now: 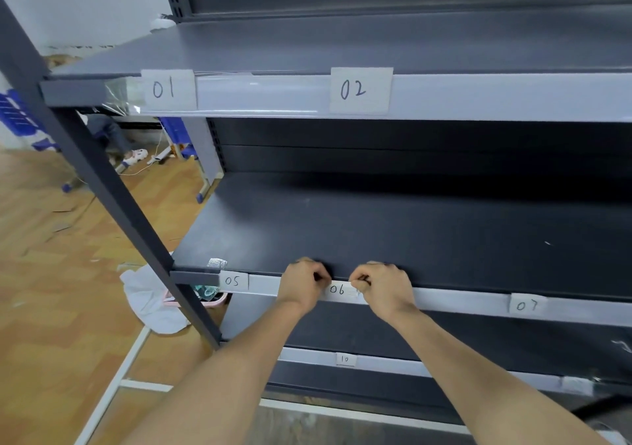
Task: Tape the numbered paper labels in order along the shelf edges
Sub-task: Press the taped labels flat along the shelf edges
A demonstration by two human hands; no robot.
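On the top shelf edge [266, 94] sit paper labels 01 [168, 89] and 02 [359, 90]. The middle shelf edge [455, 300] carries labels 05 [233, 280], 06 [339, 290] and 07 [526, 305]. My left hand [303, 285] and my right hand [382, 286] are curled against that edge on either side of label 06, their fingertips on its left and right ends. Whether tape is under the fingers is hidden. Label 10 [345, 359] is on the lower shelf edge.
A crumpled wad of clear tape [216, 263] lies at the middle shelf's left corner. A dark slanted upright [102, 184] stands at left. Beyond it are a wooden floor, a white bag [150, 302], blue crates [174, 130] and a seated person's leg.
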